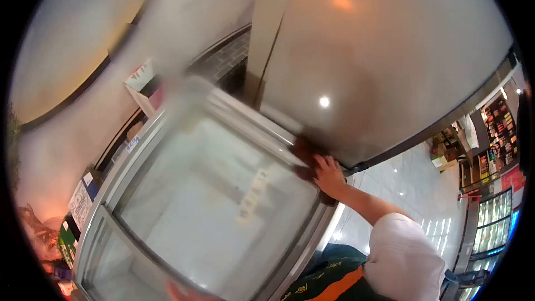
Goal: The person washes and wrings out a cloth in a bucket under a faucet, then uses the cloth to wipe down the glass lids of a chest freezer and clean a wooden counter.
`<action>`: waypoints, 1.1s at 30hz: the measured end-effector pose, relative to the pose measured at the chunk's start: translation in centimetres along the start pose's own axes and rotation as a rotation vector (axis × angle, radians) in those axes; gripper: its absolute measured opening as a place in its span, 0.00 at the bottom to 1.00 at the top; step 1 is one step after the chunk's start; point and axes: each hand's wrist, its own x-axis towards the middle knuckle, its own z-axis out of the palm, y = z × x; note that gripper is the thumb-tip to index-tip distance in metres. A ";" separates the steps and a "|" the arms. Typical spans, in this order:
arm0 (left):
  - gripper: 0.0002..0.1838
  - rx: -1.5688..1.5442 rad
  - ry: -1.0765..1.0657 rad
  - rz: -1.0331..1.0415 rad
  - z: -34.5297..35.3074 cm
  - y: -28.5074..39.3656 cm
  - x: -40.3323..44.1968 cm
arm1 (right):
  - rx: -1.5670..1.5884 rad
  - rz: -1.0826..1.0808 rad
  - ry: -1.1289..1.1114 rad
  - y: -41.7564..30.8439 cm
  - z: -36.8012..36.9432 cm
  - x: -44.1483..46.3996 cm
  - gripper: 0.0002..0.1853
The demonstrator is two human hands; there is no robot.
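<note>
A big case [106, 212] with a shiny grey frame has a see-through glass top [184, 212]. The glass looks a bit cloudy, and pale letters [253, 195] show on it, too blurry to read. A dark brown cloth [304, 147] lies bunched up on the frame, along one edge.

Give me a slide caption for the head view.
Right hand on a brown cloth at the edge of a glass-topped freezer.
</note>
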 end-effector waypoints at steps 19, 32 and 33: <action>0.19 0.388 0.238 -0.017 -19.6 12.1 -21.1 | 0.184 -0.223 0.347 6.0 5.5 -6.4 0.16; 0.19 0.875 0.829 -0.533 -41.2 8.4 -46.1 | 1.127 -1.180 -0.544 -38.3 -5.7 -30.8 0.18; 0.16 0.884 1.005 -0.560 -42.5 7.5 -49.2 | 1.162 -1.180 -0.813 -39.9 -6.2 -33.6 0.18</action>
